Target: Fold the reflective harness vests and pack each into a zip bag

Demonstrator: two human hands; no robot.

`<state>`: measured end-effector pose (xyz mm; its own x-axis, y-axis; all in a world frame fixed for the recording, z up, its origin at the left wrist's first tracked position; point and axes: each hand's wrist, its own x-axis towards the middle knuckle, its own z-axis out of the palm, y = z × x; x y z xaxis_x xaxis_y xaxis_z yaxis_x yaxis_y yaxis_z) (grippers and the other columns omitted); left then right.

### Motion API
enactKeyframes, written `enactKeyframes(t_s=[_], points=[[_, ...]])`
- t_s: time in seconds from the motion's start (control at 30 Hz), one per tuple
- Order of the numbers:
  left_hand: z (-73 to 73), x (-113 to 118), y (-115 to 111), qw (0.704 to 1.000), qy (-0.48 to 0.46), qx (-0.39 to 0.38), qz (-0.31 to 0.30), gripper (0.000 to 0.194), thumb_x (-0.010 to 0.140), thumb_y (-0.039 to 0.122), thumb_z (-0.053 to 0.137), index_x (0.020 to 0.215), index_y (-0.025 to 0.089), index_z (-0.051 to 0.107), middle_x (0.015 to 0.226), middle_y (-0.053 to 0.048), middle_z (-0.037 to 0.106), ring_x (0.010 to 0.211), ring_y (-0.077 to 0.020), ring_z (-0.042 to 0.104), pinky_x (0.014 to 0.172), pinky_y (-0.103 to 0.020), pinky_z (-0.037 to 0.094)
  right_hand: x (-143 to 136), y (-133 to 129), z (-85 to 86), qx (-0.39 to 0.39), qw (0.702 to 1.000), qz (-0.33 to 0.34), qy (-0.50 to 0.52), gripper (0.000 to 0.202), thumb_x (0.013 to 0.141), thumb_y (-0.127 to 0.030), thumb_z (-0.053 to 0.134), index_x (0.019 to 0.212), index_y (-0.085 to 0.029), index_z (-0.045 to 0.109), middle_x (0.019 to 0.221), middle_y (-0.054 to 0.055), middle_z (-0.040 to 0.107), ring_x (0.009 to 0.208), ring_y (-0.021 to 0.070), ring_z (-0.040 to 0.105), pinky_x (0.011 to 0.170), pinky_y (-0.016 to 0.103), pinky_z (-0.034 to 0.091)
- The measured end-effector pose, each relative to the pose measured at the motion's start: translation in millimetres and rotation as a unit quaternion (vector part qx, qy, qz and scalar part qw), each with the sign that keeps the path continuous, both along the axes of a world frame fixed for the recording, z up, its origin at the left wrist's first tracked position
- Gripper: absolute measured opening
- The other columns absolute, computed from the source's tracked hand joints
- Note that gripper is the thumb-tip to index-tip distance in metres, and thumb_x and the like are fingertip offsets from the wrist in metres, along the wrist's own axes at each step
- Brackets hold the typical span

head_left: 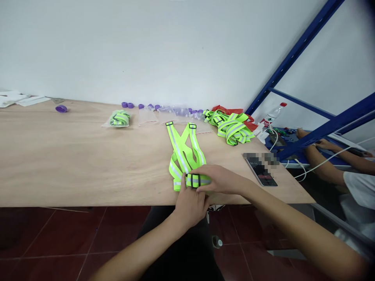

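Neon-green webbing with grey reflective stripes made up the strap harness (184, 156) that lay on the plywood table (73, 164), close to the near edge and directly in front of the person. Its long axis ran away from the body: two crossed straps reached toward the wall, ending in black buckles, while the near end was bunched into a waistband. Both hands met at that near end. The left hand (189, 205) came up from below the table edge, fingers closed on the band from the near side, just beside a black slider. The right hand (218, 179) lay flat over the band from the right, fingers curled down and pressing it to the wood, so the two hands touched across the same short stretch. Neither was clearly nearer; the left held the lower edge, the right the top. Farther back lay a heap of similar straps (233, 127), a bagged harness (118, 118), and purple caps (61, 109). A phone (261, 170) rested to the right, and another person's forearm (319, 158) showed beyond the blue rack (295, 50).
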<state>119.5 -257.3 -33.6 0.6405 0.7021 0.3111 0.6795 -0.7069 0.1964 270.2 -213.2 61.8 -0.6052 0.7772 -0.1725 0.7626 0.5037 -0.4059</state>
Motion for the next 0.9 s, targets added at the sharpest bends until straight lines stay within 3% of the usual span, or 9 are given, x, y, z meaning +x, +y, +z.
enactKeyframes(t_s=[0.1, 0.27, 0.37, 0.47, 0.6, 0.73, 0.9], points=[[-1.0, -0.5, 1.2, 1.000, 0.002, -0.019, -0.008, 0.040, 0.102, 0.038, 0.043, 0.126, 0.016, 0.066, 0.112, -0.012, 0.075, 0.114, -0.0309, 0.064, 0.119, -0.061, 0.023, -0.3, -1.4, -2.9, 0.057, 0.997, 0.017, -0.050, 0.046, 0.087, -0.035, 0.067, 0.129, -0.017, 0.062, 0.114, 0.013, 0.073, 0.098, 0.0297, 0.068, 0.080, 0.037, 0.050], [-1.5, -2.0, 3.1, 0.999, 0.016, -0.013, -0.036, 0.034, 0.099, 0.033, 0.049, 0.120, 0.012, 0.066, 0.112, -0.015, 0.073, 0.114, -0.0297, 0.064, 0.110, -0.052, 0.040, -3.7, 2.9, 2.2, 0.144, 0.984, 0.025, -0.102, 0.041, 0.083, -0.036, 0.068, 0.118, -0.014, 0.064, 0.093, 0.012, 0.073, 0.085, 0.0288, 0.068, 0.072, 0.033, 0.045], [1.2, -1.0, -1.0, 0.999, 0.024, 0.021, -0.007, 0.036, 0.095, 0.032, 0.056, 0.123, 0.010, 0.065, 0.116, -0.017, 0.070, 0.114, -0.0323, 0.063, 0.104, -0.050, 0.045, -4.3, 10.1, 6.1, 0.164, 0.983, 0.040, -0.078, 0.039, 0.083, -0.040, 0.068, 0.114, -0.016, 0.065, 0.087, 0.009, 0.073, 0.078, 0.0255, 0.067, 0.067, 0.030, 0.043], [4.3, 0.6, -7.6, 0.997, 0.027, 0.055, 0.043, 0.039, 0.091, 0.033, 0.062, 0.125, 0.012, 0.064, 0.117, -0.017, 0.069, 0.114, -0.0352, 0.062, 0.106, -0.056, 0.043, -2.3, 16.9, 7.2, 0.187, 0.981, 0.059, -0.010, 0.038, 0.082, -0.041, 0.069, 0.112, -0.017, 0.067, 0.086, 0.007, 0.073, 0.076, 0.0232, 0.066, 0.067, 0.029, 0.044], [6.0, 0.4, -14.4, 0.996, 0.039, 0.054, 0.065, 0.045, 0.090, 0.034, 0.064, 0.128, 0.011, 0.062, 0.122, -0.018, 0.067, 0.117, -0.0344, 0.060, 0.108, -0.056, 0.041, 1.6, 19.5, 5.9, 0.185, 0.980, 0.045, 0.055, 0.039, 0.081, -0.038, 0.071, 0.113, -0.016, 0.068, 0.085, 0.006, 0.074, 0.076, 0.0219, 0.067, 0.070, 0.030, 0.046], [3.5, -2.4, -19.3, 0.996, 0.047, 0.053, 0.059, 0.052, 0.096, 0.038, 0.054, 0.140, 0.011, 0.051, 0.134, -0.018, 0.062, 0.128, -0.0343, 0.054, 0.112, -0.057, 0.036, -0.7, 18.7, -0.9, 0.170, 0.981, 0.027, 0.089, 0.038, 0.080, -0.036, 0.072, 0.114, -0.019, 0.069, 0.089, 0.004, 0.075, 0.077, 0.0207, 0.068, 0.071, 0.029, 0.047], [-1.1, -2.9, -21.7, 0.997, 0.051, 0.039, 0.052, 0.046, 0.096, 0.037, 0.054, 0.133, 0.009, 0.056, 0.121, -0.020, 0.068, 0.116, -0.0360, 0.062, 0.103, -0.057, 0.044, -14.6, 21.7, -23.3, 0.140, 0.981, 0.044, 0.124, 0.046, 0.076, -0.036, 0.075, 0.119, -0.020, 0.068, 0.094, 0.005, 0.075, 0.084, 0.0219, 0.069, 0.074, 0.030, 0.050]])
